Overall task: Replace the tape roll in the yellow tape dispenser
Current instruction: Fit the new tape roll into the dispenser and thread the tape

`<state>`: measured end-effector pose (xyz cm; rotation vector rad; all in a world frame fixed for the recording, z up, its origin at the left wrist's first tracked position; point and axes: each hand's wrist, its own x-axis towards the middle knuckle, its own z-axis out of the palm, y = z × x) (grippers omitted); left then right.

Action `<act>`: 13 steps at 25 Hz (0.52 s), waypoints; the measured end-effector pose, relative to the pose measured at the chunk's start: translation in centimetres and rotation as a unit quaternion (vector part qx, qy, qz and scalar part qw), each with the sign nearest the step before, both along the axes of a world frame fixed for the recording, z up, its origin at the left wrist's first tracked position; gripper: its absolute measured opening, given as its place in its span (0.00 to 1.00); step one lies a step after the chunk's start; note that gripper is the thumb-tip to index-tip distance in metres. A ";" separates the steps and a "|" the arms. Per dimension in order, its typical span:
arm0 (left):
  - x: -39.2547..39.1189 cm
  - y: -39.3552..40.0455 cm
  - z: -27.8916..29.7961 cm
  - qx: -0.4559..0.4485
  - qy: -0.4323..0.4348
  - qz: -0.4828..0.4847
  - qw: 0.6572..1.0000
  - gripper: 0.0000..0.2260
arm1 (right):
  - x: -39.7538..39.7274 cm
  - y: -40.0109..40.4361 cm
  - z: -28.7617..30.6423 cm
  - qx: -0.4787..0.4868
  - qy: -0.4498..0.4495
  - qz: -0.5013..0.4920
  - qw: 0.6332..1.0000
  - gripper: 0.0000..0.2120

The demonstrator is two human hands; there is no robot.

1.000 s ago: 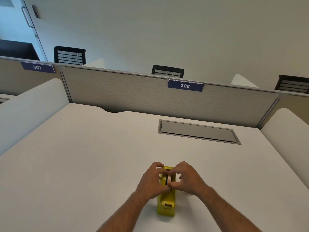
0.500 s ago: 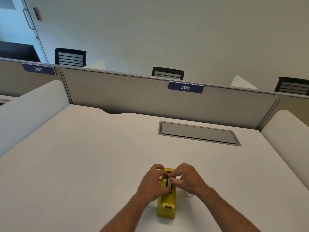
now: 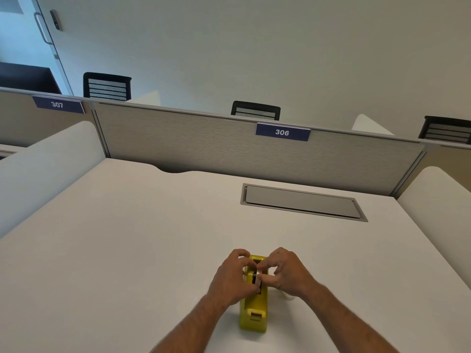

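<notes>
A yellow tape dispenser (image 3: 253, 312) stands on the white desk (image 3: 127, 238), near its front edge, with the cutter end towards me. A tape roll (image 3: 258, 276) sits upright in the dispenser's slot, only a thin strip of it showing between my fingers. My left hand (image 3: 230, 277) grips the roll and the dispenser from the left side. My right hand (image 3: 286, 272) pinches the roll from the right. A pale, translucent object (image 3: 289, 296), perhaps another tape roll, lies on the desk under my right wrist, mostly hidden.
A grey cable hatch (image 3: 300, 202) is set flush in the desk behind the dispenser. A fabric partition (image 3: 204, 143) with the label 306 closes the far edge, and white side panels (image 3: 46, 161) flank the desk. Office chairs stand beyond the partition.
The roll has sunk lower into the dispenser slot between my fingers. Both hands stayed on it and shifted only slightly.
</notes>
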<state>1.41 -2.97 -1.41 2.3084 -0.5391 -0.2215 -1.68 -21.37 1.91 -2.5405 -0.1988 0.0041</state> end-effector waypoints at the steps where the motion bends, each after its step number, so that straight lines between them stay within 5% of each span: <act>1: 0.0 0.0 0.0 0.000 0.002 0.000 1.000 0.24 | -0.1 0.0 0.0 0.002 0.000 0.000 1.000 0.11; 13: -0.2 -0.1 0.4 0.004 0.015 0.005 1.000 0.25 | -0.3 -0.1 0.5 -0.002 0.009 0.007 1.000 0.11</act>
